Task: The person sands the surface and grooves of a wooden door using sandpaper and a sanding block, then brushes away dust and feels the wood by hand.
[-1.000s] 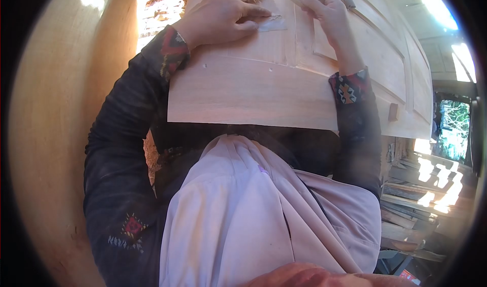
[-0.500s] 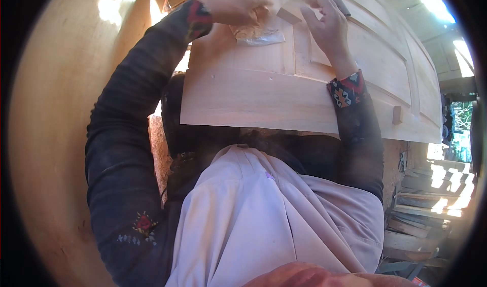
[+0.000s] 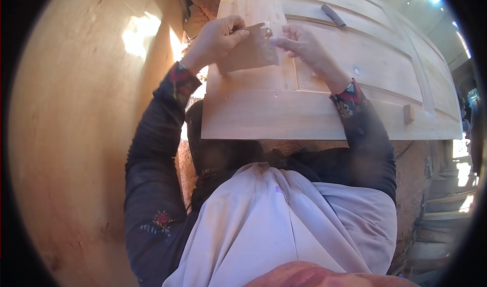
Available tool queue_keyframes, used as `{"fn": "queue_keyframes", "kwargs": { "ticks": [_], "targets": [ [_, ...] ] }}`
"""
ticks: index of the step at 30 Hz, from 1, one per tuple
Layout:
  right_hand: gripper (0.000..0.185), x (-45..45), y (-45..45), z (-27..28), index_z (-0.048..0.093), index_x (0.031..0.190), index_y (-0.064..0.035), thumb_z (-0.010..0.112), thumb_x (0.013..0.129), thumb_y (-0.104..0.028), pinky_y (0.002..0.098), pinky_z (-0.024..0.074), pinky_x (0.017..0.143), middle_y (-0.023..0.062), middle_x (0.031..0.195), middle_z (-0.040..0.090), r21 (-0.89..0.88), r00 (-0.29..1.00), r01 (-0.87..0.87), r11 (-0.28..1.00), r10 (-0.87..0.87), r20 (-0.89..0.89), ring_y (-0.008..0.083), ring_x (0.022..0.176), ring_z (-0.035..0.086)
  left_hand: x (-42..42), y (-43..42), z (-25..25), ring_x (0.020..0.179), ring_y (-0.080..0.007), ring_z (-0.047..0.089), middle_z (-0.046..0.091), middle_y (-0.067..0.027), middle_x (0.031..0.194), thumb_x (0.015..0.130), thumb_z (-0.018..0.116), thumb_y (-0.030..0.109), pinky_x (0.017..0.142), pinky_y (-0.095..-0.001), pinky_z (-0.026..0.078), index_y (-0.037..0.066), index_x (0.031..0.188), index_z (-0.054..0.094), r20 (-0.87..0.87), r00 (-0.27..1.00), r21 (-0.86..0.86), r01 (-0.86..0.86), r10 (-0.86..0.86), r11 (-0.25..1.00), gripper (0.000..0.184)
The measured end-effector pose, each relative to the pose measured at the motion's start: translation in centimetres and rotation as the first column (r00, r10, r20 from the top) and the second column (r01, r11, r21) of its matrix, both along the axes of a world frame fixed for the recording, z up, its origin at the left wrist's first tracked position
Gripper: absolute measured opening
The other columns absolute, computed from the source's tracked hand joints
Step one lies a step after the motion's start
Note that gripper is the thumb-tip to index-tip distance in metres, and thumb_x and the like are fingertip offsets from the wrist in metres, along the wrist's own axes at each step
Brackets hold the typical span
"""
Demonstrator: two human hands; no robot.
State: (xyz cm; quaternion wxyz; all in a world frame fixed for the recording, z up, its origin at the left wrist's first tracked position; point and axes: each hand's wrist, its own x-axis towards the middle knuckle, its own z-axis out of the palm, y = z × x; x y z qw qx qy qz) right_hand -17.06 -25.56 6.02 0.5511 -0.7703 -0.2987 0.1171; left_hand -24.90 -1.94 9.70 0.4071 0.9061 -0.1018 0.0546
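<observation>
My left hand (image 3: pixel 219 41) pinches the upper left edge of a small brownish plastic bag (image 3: pixel 249 52), its right end clear and crinkled. The fingers of my right hand (image 3: pixel 307 49) close on that clear end, partly blurred. Stretched between both hands, the bag hangs just over a pale wooden panelled door (image 3: pixel 264 109). What the bag contains is not plain. Beyond my right hand, a dark narrow strip or block (image 3: pixel 333 16) lies on the door.
A small wooden block (image 3: pixel 409 114) sits near the door's right front corner. To the left rises a large smooth wooden board (image 3: pixel 76 150). Wood pieces (image 3: pixel 446 203) are piled on the ground at the right. Grey cloth (image 3: pixel 284 221) covers my lap.
Both hands have come nearer, and the bag has been lifted off the door and spread between them. My right hand has moved away from the dark strip. The view has shifted slightly.
</observation>
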Motion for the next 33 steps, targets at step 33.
{"fn": "queue_keyframes", "kwargs": {
  "ticks": [33],
  "targets": [
    [0.021,-1.2,-0.9,1.0,0.069,0.097,0.0035,0.064,0.092,-0.017,0.0223,0.0502,0.072,0.0062,0.089,0.069,0.503,0.932,0.060,0.862,0.133,-0.338,0.0098,0.079,0.065,-2.0,-6.1,-4.0,0.083,-0.0063,0.059,0.067,-0.0031,0.088,0.099,0.055,0.013,0.076,-0.0238,0.048,-0.003,0.106,0.065,0.239,0.958,-0.453,-0.034,0.158,0.891,0.021]
  ]
}}
